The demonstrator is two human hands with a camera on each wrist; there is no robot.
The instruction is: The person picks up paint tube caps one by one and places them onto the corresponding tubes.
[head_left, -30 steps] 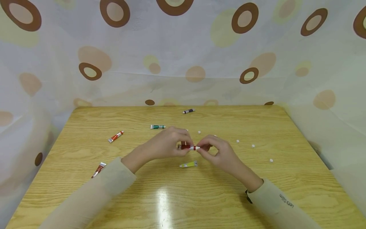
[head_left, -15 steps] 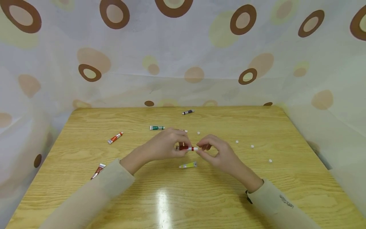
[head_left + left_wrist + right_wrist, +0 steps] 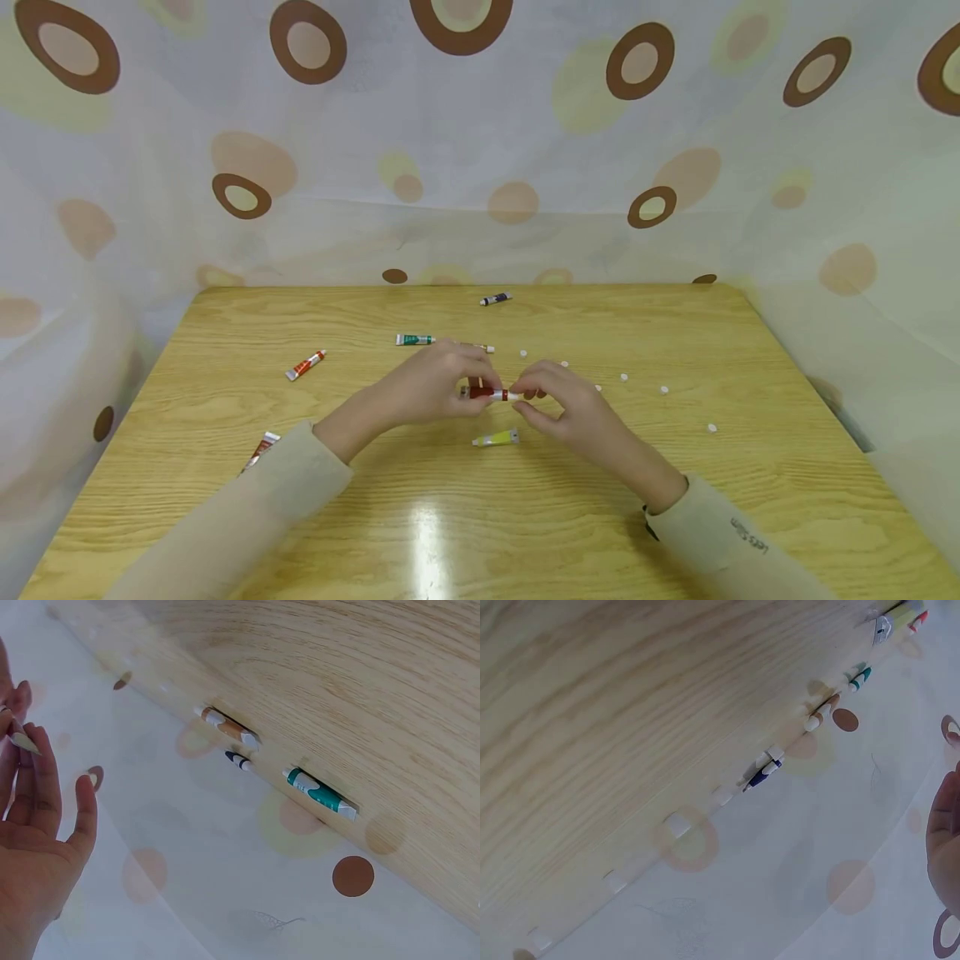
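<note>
A small yellow-green paint tube [image 3: 495, 437] was seen lying nearest on the pale wooden worktop [image 3: 465, 533]. Just beyond it, a small dark-red paint tube with a white neck [image 3: 489, 392] was held above the worktop between both hands: its body was pinched by the curled fingers of the left hand [image 3: 435, 385], its neck end by the fingertips of the right hand [image 3: 558, 400]. The tube was judged light, soft and easily dented; a hold on the stiffer shoulder would be safest. Loose small white caps [image 3: 664, 389] were scattered to the right; farther off lay a green tube [image 3: 414, 339] and a dark-blue tube [image 3: 495, 298].
</note>
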